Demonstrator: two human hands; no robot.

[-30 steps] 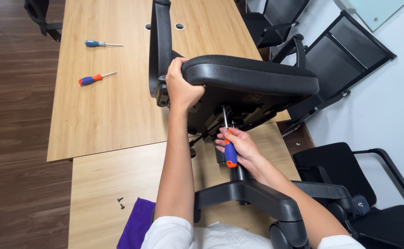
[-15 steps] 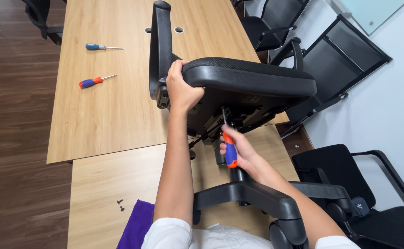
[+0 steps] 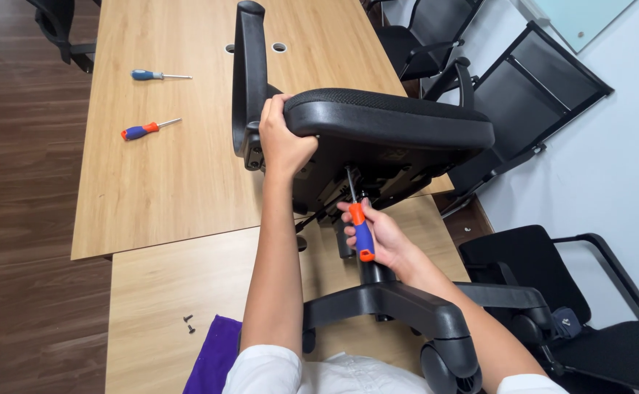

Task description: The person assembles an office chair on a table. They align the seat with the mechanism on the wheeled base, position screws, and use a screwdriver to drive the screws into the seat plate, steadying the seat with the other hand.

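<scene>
Gripping one chair seat (image 3: 392, 120) left-handed (image 3: 283, 142), right grip (image 3: 378, 237) clasps one of three screwdrivers (image 3: 361, 230).

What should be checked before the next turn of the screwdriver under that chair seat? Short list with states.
1. Left hand grips the edge of the chair seat: ok.
2. Right hand wrapped around the orange and blue screwdriver: ok.
3. Screwdriver tip seated in a screw under the seat: cannot tell, the tip sits in dark shadow.
4. Chair lies sideways on the wooden table, wheeled base toward the person: ok.
5. Spare screwdrivers lie apart from the hands on the table: ok.
6. Loose screws lie on the table beside the purple cloth: ok.
</scene>
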